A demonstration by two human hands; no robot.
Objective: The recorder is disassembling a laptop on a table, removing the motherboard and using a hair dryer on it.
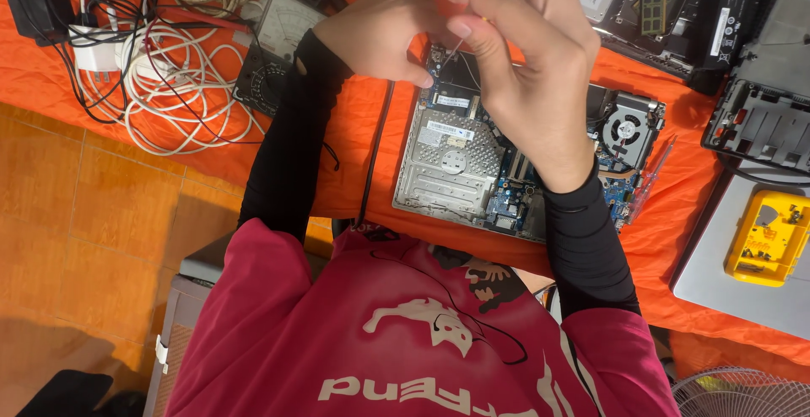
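Pinching a thin wire, the right hand and left hand meet, fingers closed on it, above an opened laptop lying on the orange-covered desk.

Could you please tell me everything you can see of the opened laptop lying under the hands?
The opened laptop lies flat on the orange cloth, bottom cover off, insides facing up. A silvery perforated metal plate covers its left part; to the right sit a blue circuit board, small labelled modules and a round fan in a grey housing at the far corner. The left hand and right hand hover over its upper edge, pinching something thin; whether they touch the board itself cannot be told.
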